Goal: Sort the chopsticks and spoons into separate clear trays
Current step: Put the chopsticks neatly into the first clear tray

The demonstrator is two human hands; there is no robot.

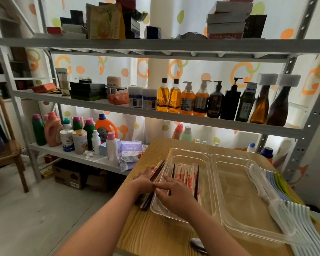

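While my left hand curls round a bundle of dark chopsticks, holding it slanted just outside the left wall of the centre tray, my right hand reaches across from above that tray. Its fingertips meet the bundle beside my left knuckles. Whether they pinch a stick or only touch it I cannot tell, because the contact is hidden.

Inside the centre tray lie paper-wrapped chopsticks, white with red print, side by side along its length, with a couple of bare dark sticks among them. Touching its right wall is the second tray, which holds nothing that I can see. Right of that, along the lower right of the frame, a fanned row of spoons in white, blue and green lies on the wooden table. At the bottom edge a small metal thing is too blurred to name.

I judge the chopstick half of the job to be in hand and the spoons not yet begun. Next, the bundle should go over the tray wall and be laid parallel with the wrapped ones, all the sticks released together so that none rolls off the table's left edge.
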